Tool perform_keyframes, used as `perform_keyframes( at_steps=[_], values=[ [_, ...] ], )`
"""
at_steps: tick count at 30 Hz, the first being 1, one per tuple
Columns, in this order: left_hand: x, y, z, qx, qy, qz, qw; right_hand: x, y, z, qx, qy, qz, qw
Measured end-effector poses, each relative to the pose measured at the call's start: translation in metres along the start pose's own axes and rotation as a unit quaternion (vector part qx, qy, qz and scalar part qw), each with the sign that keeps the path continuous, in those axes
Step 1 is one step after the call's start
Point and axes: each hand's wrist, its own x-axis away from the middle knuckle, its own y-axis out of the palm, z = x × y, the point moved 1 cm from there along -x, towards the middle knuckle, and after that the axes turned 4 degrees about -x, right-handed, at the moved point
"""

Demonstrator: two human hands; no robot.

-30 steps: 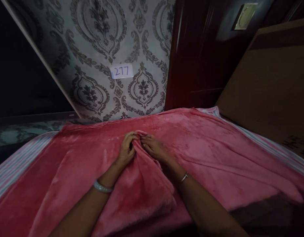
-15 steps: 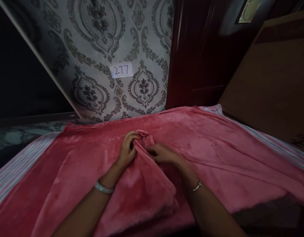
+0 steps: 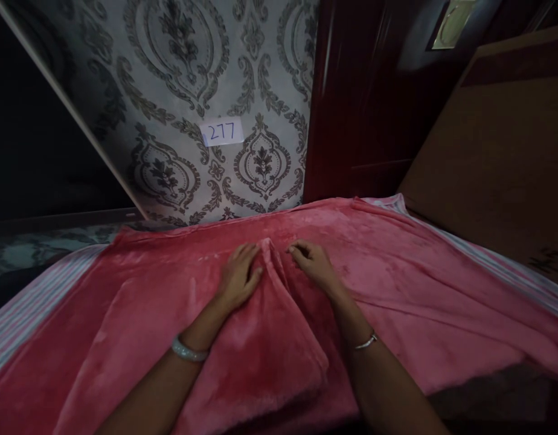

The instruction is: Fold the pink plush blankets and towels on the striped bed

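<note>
A pink plush blanket (image 3: 419,284) is spread before me, with a folded flap (image 3: 279,338) in its middle that rises to a narrow peak. My left hand (image 3: 239,275) rests on the cloth just left of that peak, fingers stretched out and thumb apart. On the other side, my right hand (image 3: 313,263) is low over the cloth with loosely bent fingers and its thumb close to the index finger. No cloth shows in its grasp. A pale bangle is on my left wrist and a thin silver one on my right.
Striped fabric (image 3: 48,302) shows under the blanket at both sides. Behind it is a patterned wall (image 3: 179,90) with a paper marked 277 (image 3: 222,131), beside a dark red door (image 3: 355,109). A big cardboard box (image 3: 505,157) stands right; a dark screen-like panel (image 3: 43,133) is left.
Both hands have let go of the gathered cloth at the peak. The left hand has flattened, the right has moved slightly up and right, and the bunched fold has settled into a narrow ridge.
</note>
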Motion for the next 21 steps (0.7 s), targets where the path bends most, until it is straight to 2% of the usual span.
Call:
perform_keyframes(
  at_steps=[2,3,5,8,11,13,15,16,18,21],
  values=[
    [-0.001,0.002,0.009,-0.03,0.042,-0.106,0.993,0.0,0.004,-0.002,-0.001,-0.044,0.04,0.998],
    [-0.001,0.003,0.013,-0.041,0.048,-0.141,0.988,0.001,0.005,-0.004,0.001,-0.058,0.047,0.997],
    [-0.002,0.002,0.019,-0.053,0.034,-0.174,0.983,0.002,0.007,-0.005,0.007,-0.074,0.046,0.996],
    [-0.001,0.0,0.021,-0.014,0.03,-0.156,0.987,0.004,0.014,-0.004,0.009,-0.105,0.009,0.994],
    [0.003,-0.001,0.017,0.082,0.043,-0.069,0.993,0.007,0.025,0.002,0.014,-0.131,-0.059,0.99],
    [0.005,-0.001,0.014,0.091,0.001,0.008,0.996,0.009,0.033,0.01,0.048,-0.12,-0.122,0.984],
    [0.005,0.001,0.012,0.013,-0.061,0.037,0.997,0.011,0.039,0.02,0.116,-0.083,-0.191,0.971],
    [0.005,0.002,0.012,-0.042,-0.085,0.022,0.995,0.011,0.041,0.025,0.154,-0.058,-0.222,0.961],
    [0.003,0.005,0.014,-0.136,-0.109,-0.042,0.984,0.011,0.043,0.035,0.213,-0.009,-0.264,0.941],
    [0.0,0.008,0.02,-0.197,-0.114,-0.11,0.968,0.008,0.043,0.046,0.238,0.017,-0.289,0.927]
  ],
)
